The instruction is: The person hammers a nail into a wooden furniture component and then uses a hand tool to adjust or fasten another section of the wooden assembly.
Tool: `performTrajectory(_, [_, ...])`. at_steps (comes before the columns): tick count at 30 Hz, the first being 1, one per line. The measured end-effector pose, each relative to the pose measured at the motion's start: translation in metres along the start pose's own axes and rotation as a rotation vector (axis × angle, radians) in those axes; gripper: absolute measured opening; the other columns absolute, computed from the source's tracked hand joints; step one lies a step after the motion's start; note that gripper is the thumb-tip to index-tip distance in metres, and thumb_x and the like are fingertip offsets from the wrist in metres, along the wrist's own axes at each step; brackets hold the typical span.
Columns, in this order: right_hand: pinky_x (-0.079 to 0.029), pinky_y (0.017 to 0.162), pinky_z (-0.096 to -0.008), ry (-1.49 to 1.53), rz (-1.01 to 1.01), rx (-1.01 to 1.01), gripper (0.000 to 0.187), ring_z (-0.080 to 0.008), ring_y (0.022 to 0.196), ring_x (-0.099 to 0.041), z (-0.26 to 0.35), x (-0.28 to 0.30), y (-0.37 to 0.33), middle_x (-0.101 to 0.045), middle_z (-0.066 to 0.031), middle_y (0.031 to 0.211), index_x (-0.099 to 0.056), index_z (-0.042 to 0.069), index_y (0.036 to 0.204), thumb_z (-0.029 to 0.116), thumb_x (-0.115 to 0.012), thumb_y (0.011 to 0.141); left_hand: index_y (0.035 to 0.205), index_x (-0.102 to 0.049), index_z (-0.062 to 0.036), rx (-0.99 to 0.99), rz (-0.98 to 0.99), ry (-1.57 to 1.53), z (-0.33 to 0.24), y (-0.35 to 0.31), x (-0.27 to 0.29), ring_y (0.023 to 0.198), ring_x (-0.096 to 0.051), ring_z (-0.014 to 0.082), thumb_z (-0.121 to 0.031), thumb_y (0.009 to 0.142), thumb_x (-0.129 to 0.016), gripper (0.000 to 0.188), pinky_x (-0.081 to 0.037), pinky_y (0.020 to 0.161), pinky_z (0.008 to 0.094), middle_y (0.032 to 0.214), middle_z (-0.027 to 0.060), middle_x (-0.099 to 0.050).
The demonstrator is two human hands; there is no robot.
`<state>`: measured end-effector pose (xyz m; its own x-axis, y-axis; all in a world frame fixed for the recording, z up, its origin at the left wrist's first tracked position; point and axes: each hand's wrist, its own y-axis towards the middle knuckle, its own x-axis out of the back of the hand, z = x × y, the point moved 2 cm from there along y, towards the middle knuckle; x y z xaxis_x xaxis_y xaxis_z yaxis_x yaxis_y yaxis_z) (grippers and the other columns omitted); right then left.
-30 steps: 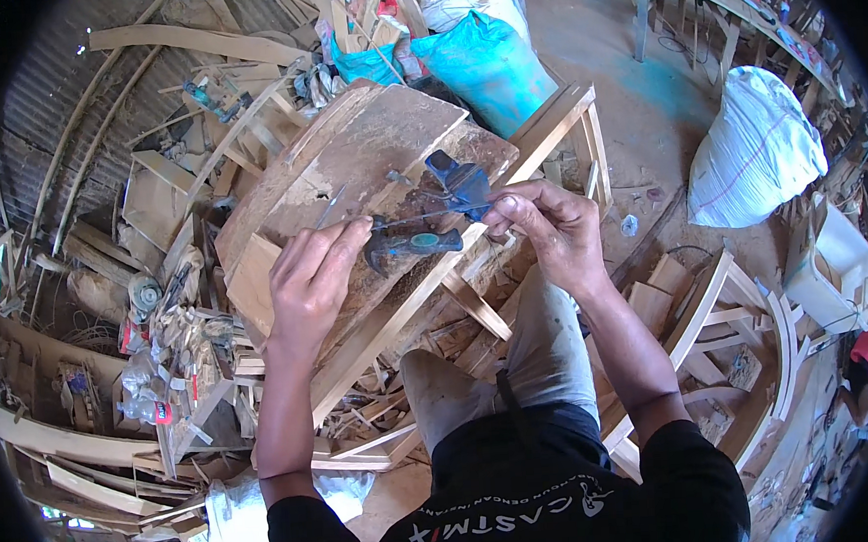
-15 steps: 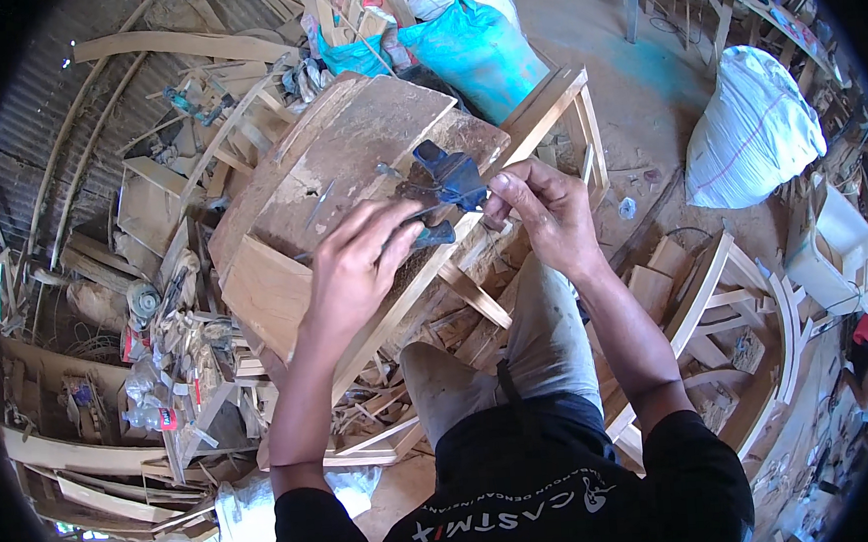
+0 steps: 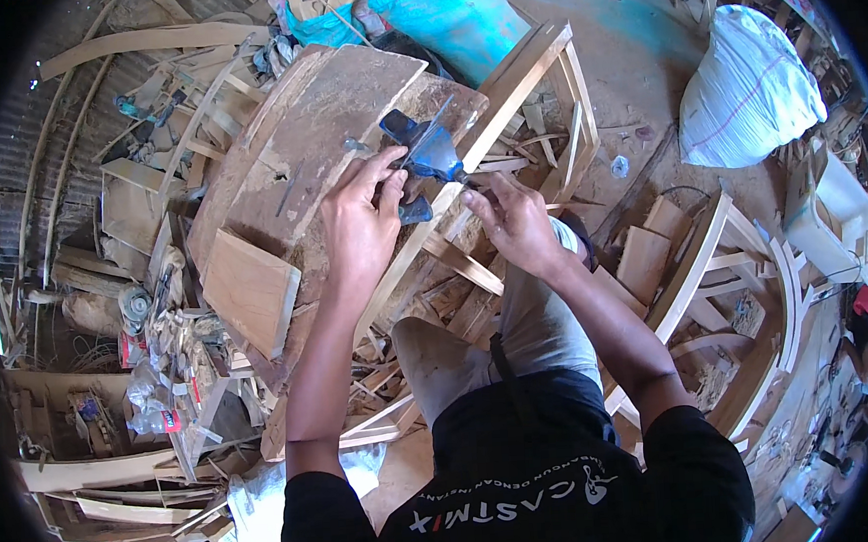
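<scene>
A small blue bench vise (image 3: 435,156) sits at the near right edge of a worn wooden worktop (image 3: 344,98). My left hand (image 3: 363,211) is beside it, thumb and fingers pinched on a thin grey metal strip (image 3: 432,130) that slants up across the vise's jaws. Whether the strip lies between the jaws, I cannot tell. My right hand (image 3: 516,216) is at the vise's near end, its fingers curled at the dark screw end (image 3: 463,178). A blue lower part (image 3: 415,210) of the vise shows just right of my left wrist.
A pale board (image 3: 248,287) lies on the worktop's near left. A wooden frame (image 3: 517,77) leans along its right side. Curved wooden frames (image 3: 714,294) stand to the right, near a white sack (image 3: 749,93). Wood scraps crowd the left; turquoise sacks (image 3: 453,16) stand behind.
My left hand has brought the strip up over the vise. My right hand has shifted slightly left and down at the screw end. The whole view has also shifted a little.
</scene>
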<state>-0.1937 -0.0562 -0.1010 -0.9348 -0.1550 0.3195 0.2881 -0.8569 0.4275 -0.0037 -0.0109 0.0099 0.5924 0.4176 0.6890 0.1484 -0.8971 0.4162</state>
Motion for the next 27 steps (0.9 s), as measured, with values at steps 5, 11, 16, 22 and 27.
performTrajectory(5, [-0.059, 0.071, -0.0461, 0.079, 0.012, -0.024, 0.034, -0.0384, 0.086, -0.076, -0.008, -0.002, 0.007, -0.073, -0.0227, 0.088, -0.071, -0.004, 0.114, 0.029, -0.071, 0.104, 0.122, -0.078, -0.0043, -0.014, 0.038, 0.058, -0.003, 0.005, 0.001, 0.085, -0.074, 0.0167, 0.002, 0.097, -0.071, 0.027, -0.059, 0.075, 0.0324, 0.104, 0.0133, -0.076])
performTrajectory(11, [-0.062, 0.073, -0.0462, -0.032, -0.095, 0.070, 0.033, -0.0380, 0.087, -0.076, -0.001, 0.005, 0.009, -0.072, -0.0205, 0.097, -0.074, -0.002, 0.114, 0.029, -0.075, 0.101, 0.121, -0.079, -0.0037, -0.071, 0.042, 0.122, -0.004, 0.008, 0.002, 0.087, -0.075, 0.0218, 0.002, 0.096, -0.070, 0.027, -0.059, 0.079, 0.0342, 0.104, 0.0146, -0.077])
performTrajectory(16, [-0.064, 0.072, -0.0453, -0.170, -0.249, 0.246, 0.036, -0.0337, 0.086, -0.077, 0.002, 0.006, 0.011, -0.070, -0.0172, 0.106, -0.074, 0.000, 0.114, 0.029, -0.082, 0.094, 0.120, -0.079, -0.0039, -0.145, 0.008, 0.156, -0.006, 0.007, -0.002, 0.093, -0.076, 0.0277, 0.002, 0.096, -0.071, 0.026, -0.059, 0.083, 0.0373, 0.106, 0.0159, -0.077])
performTrajectory(22, [-0.063, 0.065, -0.0442, -0.218, -0.241, 0.226, 0.032, -0.0318, 0.080, -0.076, 0.003, 0.002, 0.008, -0.069, -0.0151, 0.100, -0.074, 0.001, 0.113, 0.026, -0.081, 0.095, 0.120, -0.080, -0.0048, -0.120, 0.002, 0.138, -0.008, 0.006, -0.003, 0.088, -0.075, 0.0272, 0.002, 0.095, -0.072, 0.027, -0.058, 0.079, 0.0373, 0.100, 0.0160, -0.076])
performTrajectory(27, [-0.060, 0.061, -0.0444, -0.231, -0.215, 0.192, 0.025, -0.0342, 0.073, -0.074, 0.007, -0.002, 0.007, -0.070, -0.0130, 0.089, -0.075, 0.002, 0.106, 0.025, -0.079, 0.096, 0.120, -0.080, -0.0053, -0.151, -0.021, 0.161, -0.004, 0.005, -0.004, 0.085, -0.075, 0.0257, 0.002, 0.095, -0.073, 0.027, -0.058, 0.077, 0.0368, 0.096, 0.0151, -0.074])
